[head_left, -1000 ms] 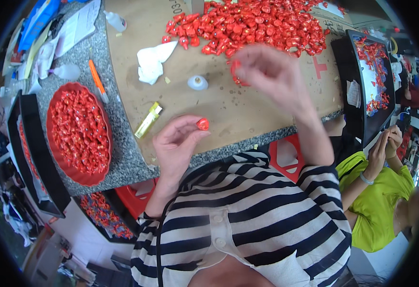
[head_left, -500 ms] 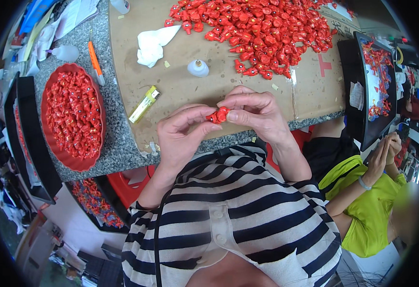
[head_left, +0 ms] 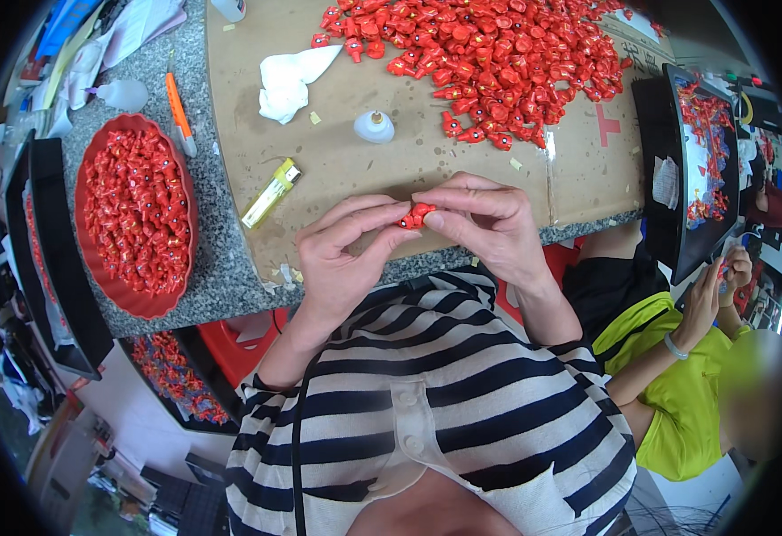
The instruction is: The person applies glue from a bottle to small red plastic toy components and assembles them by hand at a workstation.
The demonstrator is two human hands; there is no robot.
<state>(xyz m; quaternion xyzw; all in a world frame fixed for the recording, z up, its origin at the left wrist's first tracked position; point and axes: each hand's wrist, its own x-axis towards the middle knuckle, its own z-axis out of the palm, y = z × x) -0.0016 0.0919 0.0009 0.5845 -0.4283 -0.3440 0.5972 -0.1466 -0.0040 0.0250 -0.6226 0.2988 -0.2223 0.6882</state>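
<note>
Between both hands, over the near edge of the cardboard sheet (head_left: 337, 161), a small red plastic figure (head_left: 417, 215) with a dark eye-like dot is pinched. My left hand (head_left: 342, 246) grips its left end with thumb and fingertips. On its other side my right hand (head_left: 493, 223) holds it the same way, fingers bent over the top. Left of the hands lies a yellow-green lighter (head_left: 271, 193). Beyond them stands a small white squeeze bottle (head_left: 374, 127). A big heap of similar red figures (head_left: 498, 62) covers the far part of the cardboard.
A red scalloped tray (head_left: 192, 223) full of red figures stands at the left, near an orange craft knife (head_left: 177, 112). White tissue (head_left: 291, 80) lies on the cardboard. Black bins (head_left: 659, 134) flank the table. At the right sits a person in a yellow-green top (head_left: 685, 402).
The red figure has turned in my fingers, so its dark dot now shows. Both hands have shifted very slightly to the right. The other person's hands have moved a little.
</note>
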